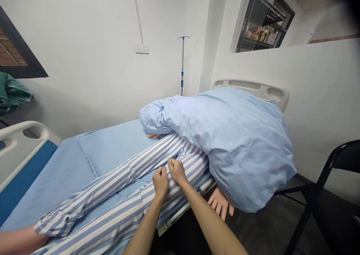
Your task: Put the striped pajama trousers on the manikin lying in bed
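My left hand point(160, 179) is closed in a fist over the nearer thigh of the striped trousers point(135, 206). Beside it, slightly farther up that thigh, my right hand point(176, 170) is also a fist, thumb side up. No cloth shows pulled up between the fingers of either hand; their undersides are hidden. The blue-and-white trousers are on a lying figure, apparently a manikin. Its upper body is under a bunched light blue quilt point(236, 135). One smooth hand point(221, 202) hangs past the bed's near side, and a bare lower leg point(22, 240) shows at lower left.
The bed point(75, 153) has a light blue sheet, a pale footboard point(28, 129) and a headboard point(253, 85). A drip stand point(182, 60) rises behind it. At right stands a black folding chair point(315, 195). Metal side rails point(180, 212) run along the near edge.
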### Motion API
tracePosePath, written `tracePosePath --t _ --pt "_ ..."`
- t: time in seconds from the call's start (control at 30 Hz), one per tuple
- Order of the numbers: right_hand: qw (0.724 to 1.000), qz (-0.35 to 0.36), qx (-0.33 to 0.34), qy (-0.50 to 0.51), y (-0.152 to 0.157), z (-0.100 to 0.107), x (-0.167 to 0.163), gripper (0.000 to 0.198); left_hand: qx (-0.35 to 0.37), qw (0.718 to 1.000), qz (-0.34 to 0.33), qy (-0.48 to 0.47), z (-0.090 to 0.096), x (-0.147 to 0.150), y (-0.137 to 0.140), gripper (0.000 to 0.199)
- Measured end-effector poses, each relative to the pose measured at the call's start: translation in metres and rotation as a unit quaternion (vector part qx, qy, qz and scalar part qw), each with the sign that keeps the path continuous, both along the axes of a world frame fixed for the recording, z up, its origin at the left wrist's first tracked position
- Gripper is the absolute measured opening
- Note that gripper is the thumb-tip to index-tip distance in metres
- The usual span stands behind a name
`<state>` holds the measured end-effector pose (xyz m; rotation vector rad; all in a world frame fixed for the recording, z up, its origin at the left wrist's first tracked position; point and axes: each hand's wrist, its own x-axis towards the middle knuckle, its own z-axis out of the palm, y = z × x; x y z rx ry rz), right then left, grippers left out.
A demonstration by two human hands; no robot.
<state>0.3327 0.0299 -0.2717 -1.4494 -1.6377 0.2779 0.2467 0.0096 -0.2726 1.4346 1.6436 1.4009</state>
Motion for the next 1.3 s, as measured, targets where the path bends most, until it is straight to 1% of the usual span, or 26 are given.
tracePosePath --t 0.1,0.17,0.23,0.3,0.37,0.47,0.53,0.63,0.73,0.83,0.9,1.03,1.17,1.3 --pt "1.0 0.0 -0.005 0.028 0.001 0.0 0.002 0.043 -0.006 0.999 -0.007 -0.051 0.014 0.011 0.009 0.03" --pt "0.999 -0.001 -0.003 0.052 0.002 0.002 0.003 0.043 0.009 0.996 -0.018 -0.088 0.025 0.02 0.017 0.03" --pt "0.997 -0.005 0.004 0.076 0.002 0.002 0.004 0.042 0.027 0.993 -0.012 -0.114 0.03 0.028 0.023 0.031" --pt "0.995 -0.018 0.01 0.098 0.002 0.001 0.004 0.041 0.025 0.994 0.009 -0.11 0.025 0.033 0.027 0.031" --pt "0.992 -0.034 0.013 0.118 0.002 0.0 0.005 0.04 0.014 0.997 0.022 -0.071 0.014 0.034 0.027 0.03" --pt "0.989 -0.032 0.01 0.144 0.001 0.0 0.004 0.039 0.006 1.0 0.008 -0.003 -0.002 0.034 0.026 0.032" --pt "0.988 -0.022 0.006 0.156 0.002 0.0 0.004 0.038 0.0 1.0 -0.002 0.019 -0.005 0.033 0.026 0.033" --pt "0.986 -0.016 -0.002 0.165 0.003 0.002 0.004 0.039 -0.007 0.999 -0.003 0.034 -0.002 0.032 0.026 0.034" --pt "0.99 -0.002 -0.005 0.139 0.006 0.009 0.009 0.04 0.001 0.999 -0.004 0.049 0.001 0.032 0.025 0.033" --pt "0.997 0.01 0.004 0.076 0.01 0.018 0.02 0.041 0.009 0.998 -0.013 0.058 0.001 0.032 0.025 0.031" --pt "0.999 0.005 0.006 0.042 0.013 0.021 0.027 0.043 0.011 0.998 -0.018 0.059 0.001 0.033 0.024 0.032" --pt "1.0 -0.005 0.0 0.002 0.015 0.014 0.036 0.043 0.009 0.998 -0.024 0.051 -0.001 0.033 0.023 0.033" --pt "1.0 -0.014 0.006 -0.005 0.014 0.005 0.037 0.042 -0.001 0.999 -0.024 0.033 0.001 0.037 0.025 0.032" --pt "1.0 -0.016 0.01 0.01 0.014 0.004 0.038 0.043 -0.014 0.999 -0.006 -0.049 0.015 0.05 0.037 0.031"
